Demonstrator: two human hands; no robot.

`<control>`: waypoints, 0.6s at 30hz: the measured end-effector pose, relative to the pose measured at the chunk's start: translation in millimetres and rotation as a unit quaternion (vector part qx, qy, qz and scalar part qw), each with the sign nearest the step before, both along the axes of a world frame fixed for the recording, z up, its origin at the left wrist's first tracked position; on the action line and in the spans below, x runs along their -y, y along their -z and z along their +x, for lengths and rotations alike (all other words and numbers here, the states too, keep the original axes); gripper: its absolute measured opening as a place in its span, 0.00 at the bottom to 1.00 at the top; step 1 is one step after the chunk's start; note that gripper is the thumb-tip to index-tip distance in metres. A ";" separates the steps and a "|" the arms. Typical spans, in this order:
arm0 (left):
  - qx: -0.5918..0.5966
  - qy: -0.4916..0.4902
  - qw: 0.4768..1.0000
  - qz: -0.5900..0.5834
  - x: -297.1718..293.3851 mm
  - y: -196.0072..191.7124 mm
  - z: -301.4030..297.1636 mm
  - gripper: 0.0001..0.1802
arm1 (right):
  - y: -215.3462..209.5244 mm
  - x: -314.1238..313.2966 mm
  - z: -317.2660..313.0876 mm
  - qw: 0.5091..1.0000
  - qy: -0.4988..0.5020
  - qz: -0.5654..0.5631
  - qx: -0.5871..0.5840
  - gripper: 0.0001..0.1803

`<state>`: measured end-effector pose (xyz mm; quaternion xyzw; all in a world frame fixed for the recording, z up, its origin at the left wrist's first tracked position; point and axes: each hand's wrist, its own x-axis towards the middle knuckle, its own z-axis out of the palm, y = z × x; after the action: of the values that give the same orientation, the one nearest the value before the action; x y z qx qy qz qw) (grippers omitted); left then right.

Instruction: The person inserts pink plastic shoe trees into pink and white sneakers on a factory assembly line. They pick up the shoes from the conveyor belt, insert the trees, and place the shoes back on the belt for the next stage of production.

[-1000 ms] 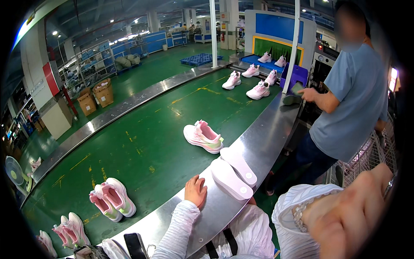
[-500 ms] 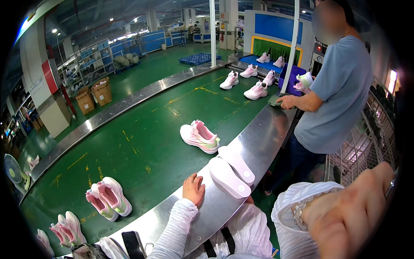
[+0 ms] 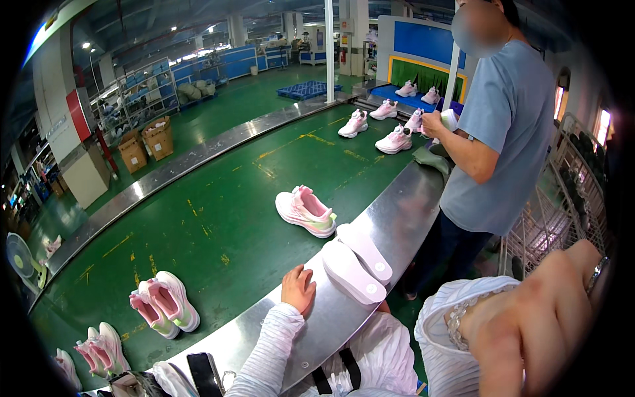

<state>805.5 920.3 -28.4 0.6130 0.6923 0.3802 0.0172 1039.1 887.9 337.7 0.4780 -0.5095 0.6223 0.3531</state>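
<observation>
My left hand [image 3: 298, 290] rests on the metal ledge [image 3: 301, 341], its fingers loosely bent and slightly apart, holding nothing. Just right of it lie two pale insoles [image 3: 350, 271], side by side. Beyond them a single pink and white sneaker [image 3: 305, 210] stands on the green conveyor belt [image 3: 218, 225]. My right hand [image 3: 539, 324] is raised close to the camera at the lower right, a clear bead bracelet at its wrist. Its fingertips are out of sight, so any grip is hidden.
Pairs of sneakers [image 3: 165, 304] stand on the belt at left. A phone [image 3: 204, 374] lies on the ledge. A co-worker in a blue shirt [image 3: 506, 119] stands at right, by more sneakers [image 3: 394, 140] and a machine opening [image 3: 423, 83]. Wire racks [image 3: 542, 218] stand behind.
The co-worker has shifted slightly left and brought both hands together near a pale shoe, lifting one off the ledge. My right hand has moved slightly; my left hand stays put.
</observation>
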 end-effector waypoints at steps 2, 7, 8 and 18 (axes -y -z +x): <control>-0.003 0.002 1.000 0.001 -2.2 -0.4 2.0 0.18 | 0.5 -2.8 1.2 1.000 -0.004 0.009 0.004 0.32; -0.001 0.012 1.000 0.006 -10.9 -4.7 12.6 0.18 | -0.1 -16.2 7.4 0.999 -0.011 0.035 0.018 0.34; 0.000 0.015 1.000 0.005 -12.6 -5.8 14.3 0.18 | 0.4 -22.1 7.0 0.999 -0.012 0.043 0.026 0.34; -0.001 -0.002 1.000 0.017 -21.5 -6.5 13.5 0.17 | 105.3 -167.4 -88.1 0.785 0.471 -0.011 0.401 0.12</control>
<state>819.0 941.8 -21.9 0.6122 0.6874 0.3908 0.0052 950.9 1055.3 232.4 -0.1183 -0.7602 0.5196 0.3715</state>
